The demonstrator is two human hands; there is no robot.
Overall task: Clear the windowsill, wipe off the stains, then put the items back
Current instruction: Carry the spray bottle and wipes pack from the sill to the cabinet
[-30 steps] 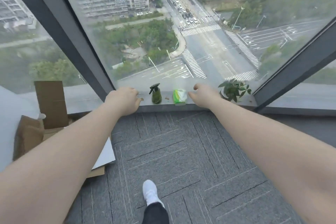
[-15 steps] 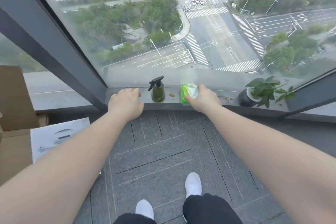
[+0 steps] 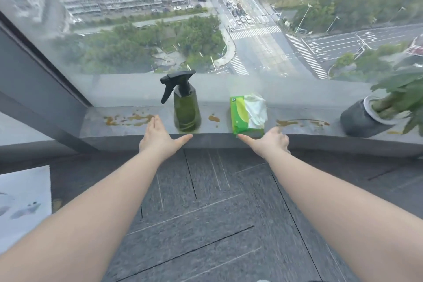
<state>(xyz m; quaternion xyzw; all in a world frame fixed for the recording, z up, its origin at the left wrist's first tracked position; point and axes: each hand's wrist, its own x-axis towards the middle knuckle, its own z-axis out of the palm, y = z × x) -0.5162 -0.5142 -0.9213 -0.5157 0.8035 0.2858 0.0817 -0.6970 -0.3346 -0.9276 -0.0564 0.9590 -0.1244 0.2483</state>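
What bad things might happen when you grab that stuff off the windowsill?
The left hand could tip the tall, narrow spray bottle. The loose tissue sticking out of the green pack might drag through the brown stains. The plant pot sits tilted near the windowsill's edge and may topple.

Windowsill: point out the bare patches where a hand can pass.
On the windowsill, the widest gap lies between tissue pack and plant pot, though stained. A narrower one separates spray bottle and pack. Left of the bottle it is open but stained up to the window frame.
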